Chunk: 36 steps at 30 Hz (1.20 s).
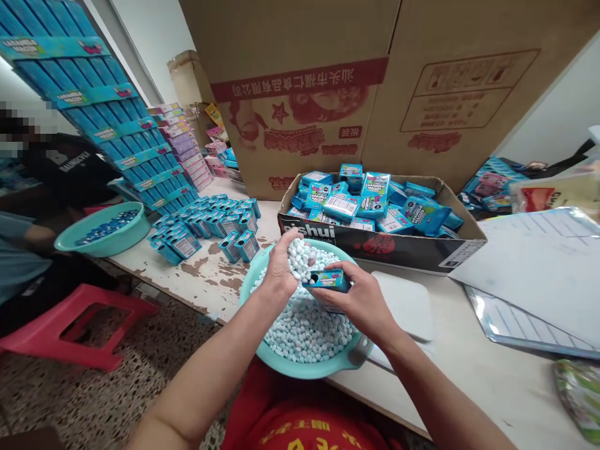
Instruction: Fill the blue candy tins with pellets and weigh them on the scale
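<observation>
My left hand (282, 265) is cupped around a heap of pale blue and white candies (300, 255). The heap meets the open end of a small blue candy box (328, 279), where a few pieces sit at the hole. Fingers and thumb of my right hand (363, 297) grip this box by its sides, tilted with its opening toward my left hand. Below both hands is a turquoise basin (300, 370), filled with the same candies (300, 337). Part of the box's lower side is hidden by my right hand.
Several upright blue boxes (239, 244) stand to the left. A carton (398, 250) of blue boxes lies behind the basin, before a large cardboard box (309, 125). A white flat device (405, 303) is at right. A person (56, 162) sits far left by another basin (105, 244).
</observation>
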Tool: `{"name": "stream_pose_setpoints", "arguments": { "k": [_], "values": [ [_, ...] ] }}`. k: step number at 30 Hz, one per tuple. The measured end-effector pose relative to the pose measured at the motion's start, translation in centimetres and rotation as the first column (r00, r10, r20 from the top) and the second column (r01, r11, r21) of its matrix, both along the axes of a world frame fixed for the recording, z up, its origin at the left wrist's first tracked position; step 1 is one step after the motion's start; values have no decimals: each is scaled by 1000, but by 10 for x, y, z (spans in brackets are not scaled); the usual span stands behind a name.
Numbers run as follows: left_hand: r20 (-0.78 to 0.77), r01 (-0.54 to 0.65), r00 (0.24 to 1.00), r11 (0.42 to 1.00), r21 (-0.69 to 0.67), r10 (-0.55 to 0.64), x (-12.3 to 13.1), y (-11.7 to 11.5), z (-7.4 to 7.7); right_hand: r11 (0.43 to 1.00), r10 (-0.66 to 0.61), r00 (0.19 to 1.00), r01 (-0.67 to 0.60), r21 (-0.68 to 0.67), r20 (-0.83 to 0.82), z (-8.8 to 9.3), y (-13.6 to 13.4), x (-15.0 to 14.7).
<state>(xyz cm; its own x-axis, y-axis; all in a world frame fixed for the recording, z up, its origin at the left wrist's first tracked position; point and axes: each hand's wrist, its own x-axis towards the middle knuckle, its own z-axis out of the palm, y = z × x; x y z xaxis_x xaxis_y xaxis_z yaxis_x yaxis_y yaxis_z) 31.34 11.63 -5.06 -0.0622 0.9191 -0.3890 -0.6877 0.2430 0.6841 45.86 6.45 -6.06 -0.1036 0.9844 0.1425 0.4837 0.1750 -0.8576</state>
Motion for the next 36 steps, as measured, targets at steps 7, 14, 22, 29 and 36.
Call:
{"name": "stream_pose_setpoints", "arguments": {
  "k": [7,14,22,29,36],
  "values": [
    [-15,26,1000,994,111,-25,2,3,4,1000,9,1000,-10,11,26,7,6,-12],
    [-106,46,994,983,180,-27,0,4,11,1000,9,1000,-9,-3,-3,9,11,-14],
    [-170,83,984,978,191,-50,5,2,10,998,-11,999,8,-61,-41,6,9,-6],
    [-163,154,980,953,259,-114,9,1,3,997,-27,995,20,-79,-95,3,5,-2],
    [-219,154,972,944,291,-91,10,-2,1,993,-70,992,60,-101,-102,-1,5,-4]
  ]
}}
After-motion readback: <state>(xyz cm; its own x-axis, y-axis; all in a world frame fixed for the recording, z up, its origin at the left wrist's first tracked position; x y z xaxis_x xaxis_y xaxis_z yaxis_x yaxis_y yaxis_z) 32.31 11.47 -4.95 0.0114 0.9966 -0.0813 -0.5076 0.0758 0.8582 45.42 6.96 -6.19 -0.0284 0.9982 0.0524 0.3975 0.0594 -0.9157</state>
